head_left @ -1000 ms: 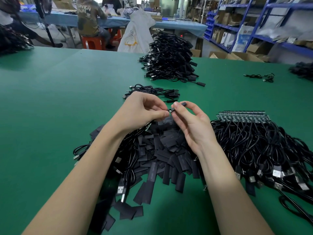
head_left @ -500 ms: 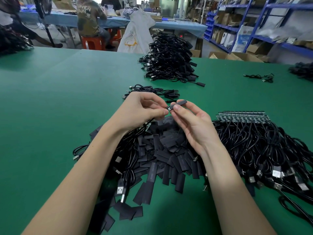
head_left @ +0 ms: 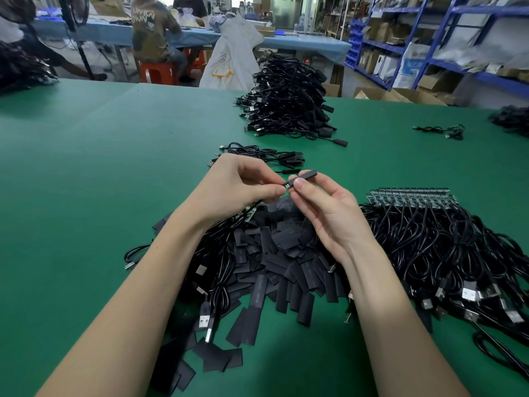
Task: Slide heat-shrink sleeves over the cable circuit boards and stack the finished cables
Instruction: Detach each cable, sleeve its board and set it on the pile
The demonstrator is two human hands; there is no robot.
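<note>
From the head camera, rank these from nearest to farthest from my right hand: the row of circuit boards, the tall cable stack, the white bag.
From the right hand:
1. Circuit boards, just right of it.
2. Cable stack, ahead on the table.
3. White bag, beyond the table's far edge.

I'm looking at a factory assembly floor: green worktable (head_left: 100,167), heaped cable piles (head_left: 286,93), blue stock shelving (head_left: 429,38), seated workers (head_left: 151,32).

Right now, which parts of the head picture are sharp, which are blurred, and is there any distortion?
Head view: both hands, left and right, and the heat-shrink sleeve they pinch look sharp under even, soft light; the shelves at upper right are smeared; wide-angle distortion bends the green table far edge and stretches the forearms.
</note>
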